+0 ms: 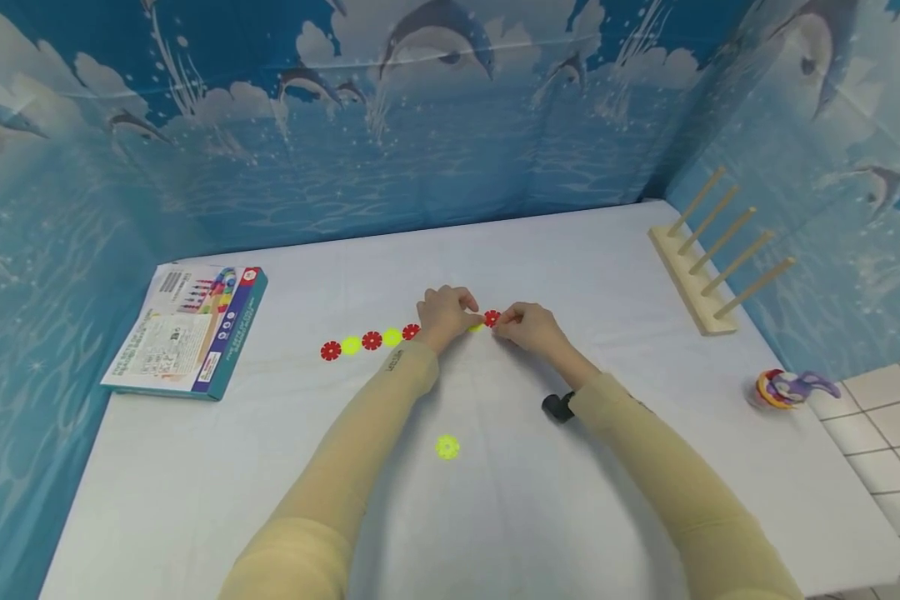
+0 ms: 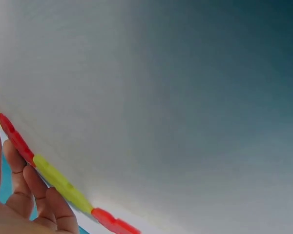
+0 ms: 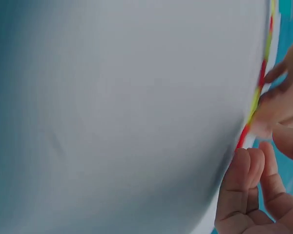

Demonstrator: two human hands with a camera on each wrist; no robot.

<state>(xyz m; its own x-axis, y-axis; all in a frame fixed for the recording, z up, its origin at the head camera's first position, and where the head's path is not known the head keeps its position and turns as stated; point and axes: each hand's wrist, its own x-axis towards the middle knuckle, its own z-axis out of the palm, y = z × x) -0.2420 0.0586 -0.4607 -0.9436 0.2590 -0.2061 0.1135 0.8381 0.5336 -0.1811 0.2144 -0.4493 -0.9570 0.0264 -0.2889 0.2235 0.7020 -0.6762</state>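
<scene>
Red and yellow notched discs lie flat in a slightly slanting row on the white table, a red disc (image 1: pixel 331 351) at its left end. Near the right end, my left hand (image 1: pixel 446 318) holds a yellow disc (image 1: pixel 476 327) by thumb and fingertips, covering part of the row. My right hand (image 1: pixel 528 327) pinches the right edge of the end red disc (image 1: pixel 492 318). In the left wrist view, fingers (image 2: pixel 36 185) lie along the row's edge. In the right wrist view, fingertips (image 3: pixel 241 158) touch the red disc's end. Nearer me lies a loose yellow disc (image 1: pixel 447 447).
A printed box (image 1: pixel 187 329) lies at the left. A wooden rack (image 1: pixel 693 283) with several upright pegs stands at the back right. By the right edge is a cup-like container (image 1: pixel 772 390) with a purple piece on top. A dolphin-print curtain (image 1: pixel 420 167) hangs behind.
</scene>
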